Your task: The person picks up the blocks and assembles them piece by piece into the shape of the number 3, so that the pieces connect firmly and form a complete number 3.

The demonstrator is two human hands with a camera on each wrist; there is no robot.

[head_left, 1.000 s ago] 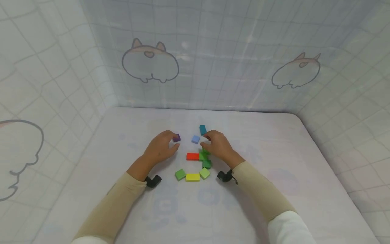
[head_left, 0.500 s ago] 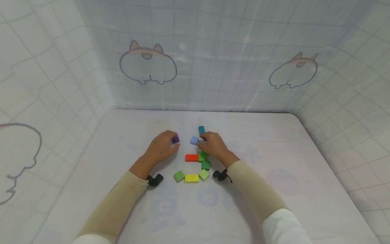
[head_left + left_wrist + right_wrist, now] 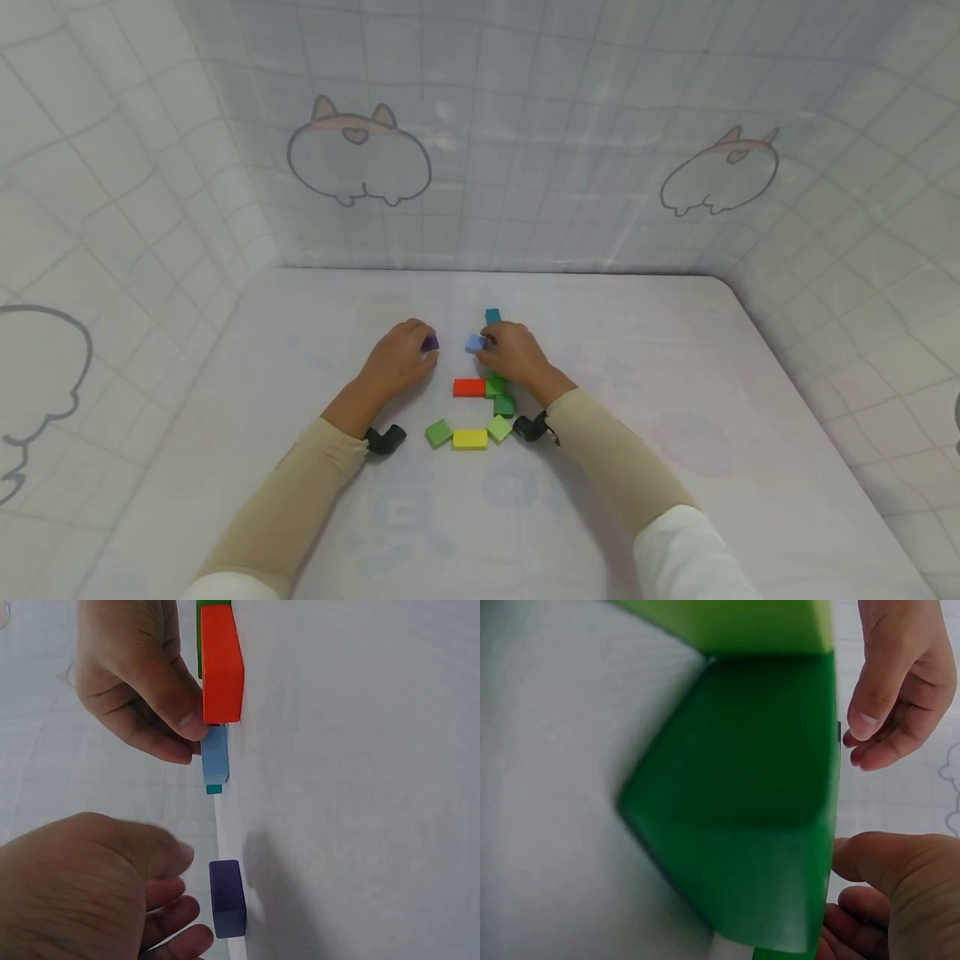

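In the head view my left hand [image 3: 395, 358] is spread around a purple block [image 3: 431, 342]. The left wrist view shows its thumb and curved fingers [image 3: 171, 919] apart from that purple block [image 3: 227, 898]. My right hand [image 3: 515, 350] has its thumb and forefinger at the right end of a light blue block [image 3: 475, 344], seemingly pinching it. From the left wrist, the right thumb meets the top edge of this light blue block [image 3: 215, 754]. Green blocks [image 3: 735, 750] hide part of the right fingertips in the right wrist view.
A teal block [image 3: 492, 316] lies beyond the right hand. Nearer are a red block [image 3: 469, 387], green blocks [image 3: 503, 406], a yellow block [image 3: 469, 440] and light green blocks [image 3: 438, 433] on a white tabletop [image 3: 360, 533]. A patterned fabric wall [image 3: 510, 167] stands behind.
My right hand has moved left, from beside the teal block to the light blue block. The left hand stays at the purple block with its fingers slightly nearer.
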